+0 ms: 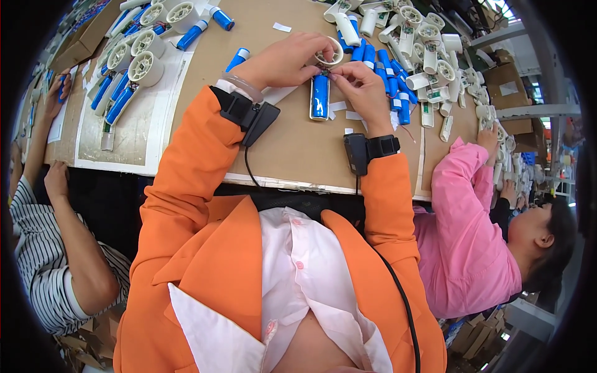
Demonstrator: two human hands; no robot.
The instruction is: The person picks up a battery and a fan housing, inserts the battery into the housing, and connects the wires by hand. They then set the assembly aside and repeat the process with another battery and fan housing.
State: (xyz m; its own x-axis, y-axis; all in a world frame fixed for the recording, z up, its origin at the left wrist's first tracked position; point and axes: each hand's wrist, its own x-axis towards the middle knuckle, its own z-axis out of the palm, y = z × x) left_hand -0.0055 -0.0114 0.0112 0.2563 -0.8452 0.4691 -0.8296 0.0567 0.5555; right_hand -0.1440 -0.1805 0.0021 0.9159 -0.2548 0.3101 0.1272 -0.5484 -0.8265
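In front of me on the table lies a white plastic housing [336,52] with a round, open head and a narrow body. A blue cylindrical battery [319,98] rests in the body, pointing toward me. My left hand [287,61] curls over the round head, its thumb at the neck. From the other side my right hand [364,90] pinches at the neck, where thin wires [324,72] show between the fingertips; the exact contact is partly hidden. Another blue battery [237,59] lies behind my left wrist.
Blue batteries [390,73] lie loosely to the right, beside a large heap of white housings [430,56]. More housings [146,67] with batteries stand at the left on a white board [152,133]. Paper slips [353,115] lie near my right hand. People sit on both sides, one in a pink sleeve [460,180].
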